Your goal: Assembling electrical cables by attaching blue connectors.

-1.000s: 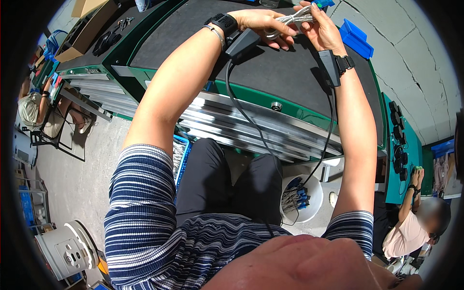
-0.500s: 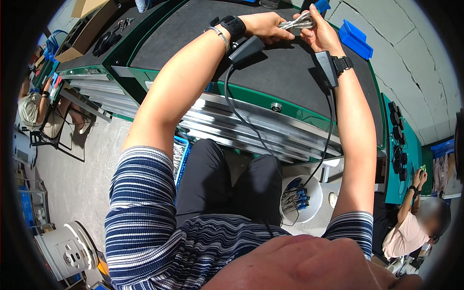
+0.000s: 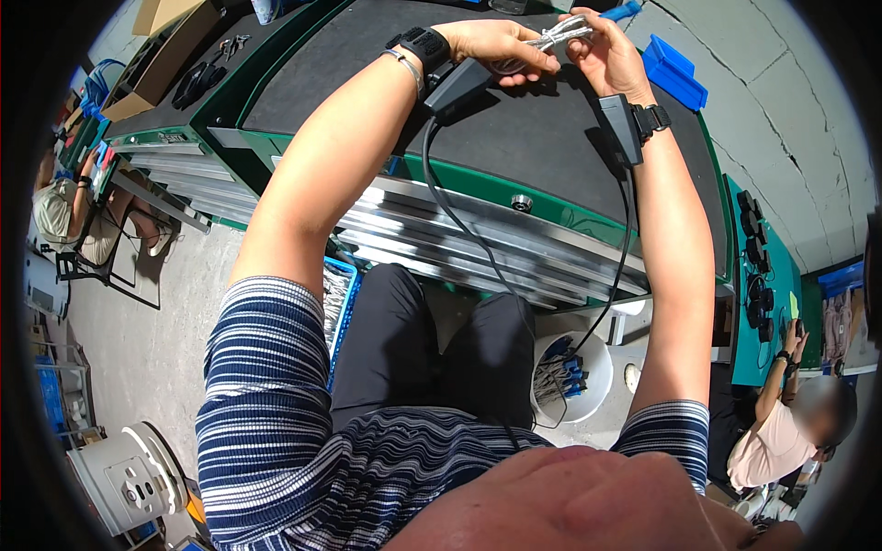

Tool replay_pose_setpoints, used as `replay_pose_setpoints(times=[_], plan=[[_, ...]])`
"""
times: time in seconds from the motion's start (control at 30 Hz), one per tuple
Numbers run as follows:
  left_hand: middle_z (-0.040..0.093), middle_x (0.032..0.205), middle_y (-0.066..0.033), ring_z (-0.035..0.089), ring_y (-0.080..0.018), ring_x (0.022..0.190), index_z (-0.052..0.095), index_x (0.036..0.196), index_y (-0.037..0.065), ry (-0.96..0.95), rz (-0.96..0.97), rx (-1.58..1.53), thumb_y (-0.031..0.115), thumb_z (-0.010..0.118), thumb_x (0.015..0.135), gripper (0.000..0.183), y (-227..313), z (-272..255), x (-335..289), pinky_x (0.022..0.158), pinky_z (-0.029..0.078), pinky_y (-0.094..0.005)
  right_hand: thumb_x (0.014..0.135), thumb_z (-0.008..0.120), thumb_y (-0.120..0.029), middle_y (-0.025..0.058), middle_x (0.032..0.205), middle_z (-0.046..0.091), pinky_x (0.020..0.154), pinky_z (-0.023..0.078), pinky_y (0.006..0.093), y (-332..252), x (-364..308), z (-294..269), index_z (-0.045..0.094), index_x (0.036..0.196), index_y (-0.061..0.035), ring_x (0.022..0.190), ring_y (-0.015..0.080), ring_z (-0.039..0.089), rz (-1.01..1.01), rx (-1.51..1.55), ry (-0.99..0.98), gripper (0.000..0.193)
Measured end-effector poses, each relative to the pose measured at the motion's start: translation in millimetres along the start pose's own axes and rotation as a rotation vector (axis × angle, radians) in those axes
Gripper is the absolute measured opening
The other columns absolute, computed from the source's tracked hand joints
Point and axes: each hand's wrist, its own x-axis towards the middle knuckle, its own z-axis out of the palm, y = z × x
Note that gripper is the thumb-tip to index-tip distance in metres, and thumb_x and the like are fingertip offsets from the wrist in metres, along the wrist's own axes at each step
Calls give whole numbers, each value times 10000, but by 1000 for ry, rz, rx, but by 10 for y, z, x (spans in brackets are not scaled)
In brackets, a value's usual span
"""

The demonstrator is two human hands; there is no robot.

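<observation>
A coiled bundle of silvery-white cable (image 3: pixel 568 31) is held up over the far part of the dark bench top. My left hand (image 3: pixel 501 48) is closed on its left part, with some strands passing below the fingers. At the other end, the fingers of my right hand (image 3: pixel 614 62) are curled around the coil. A blue plug (image 3: pixel 622 11) sticks out beyond the right fingertips. Where exactly the right fingertips press is partly hidden. Each wrist wears a black strap with a dark wired box, the left one (image 3: pixel 459 87) and the right one (image 3: pixel 621 130).
The dark bench top (image 3: pixel 340 83) sits above metal drawers. A blue bin (image 3: pixel 675 73) stands at the far right edge. By my legs are a blue basket (image 3: pixel 347 308) of cables and a white bucket (image 3: pixel 599 390) with blue-ended cables. Other people work at far left and right.
My left hand has shifted slightly left, and strands now show below its fingers. The coil is more stretched and slanted between my hands. The blue plug has swung to point right.
</observation>
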Motion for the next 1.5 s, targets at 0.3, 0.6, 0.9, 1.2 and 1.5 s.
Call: replay_pose_setpoints(times=[0.3,0.6,0.9,1.2,1.5], plan=[[406,640,70,398,-45,528,586,1049,104,136,45,204,395,598,943,310,-56,27,22,446,307,-198,966,565,-302,56,843,659,622,482,259,54,10,22,624,942,-58,711,147,610,100,1,-35,252],[407,612,65,400,-47,515,599,980,103,222,75,219,421,621,924,324,-124,-22,93,438,315,-212,942,617,-302,10,729,629,554,430,206,41,1,-24,639,883,-72,619,83,562,11,-114,136,238],[414,623,78,381,-32,512,598,936,105,129,3,83,488,601,917,383,-26,18,40,440,281,-188,922,650,-321,4,667,595,474,410,191,19,12,3,620,845,-84,531,72,524,-15,-177,304,251],[435,628,76,399,-18,518,614,902,109,274,63,83,499,614,905,390,-72,3,65,449,283,-186,949,582,-371,25,809,682,594,480,240,-33,-20,115,653,952,-73,681,108,628,-19,50,121,307],[435,680,74,387,-41,586,597,961,114,245,97,103,496,572,926,385,-165,-53,138,531,333,-206,920,656,-228,4,746,628,587,459,235,29,15,-37,630,968,-85,672,99,598,-94,-176,172,153]])
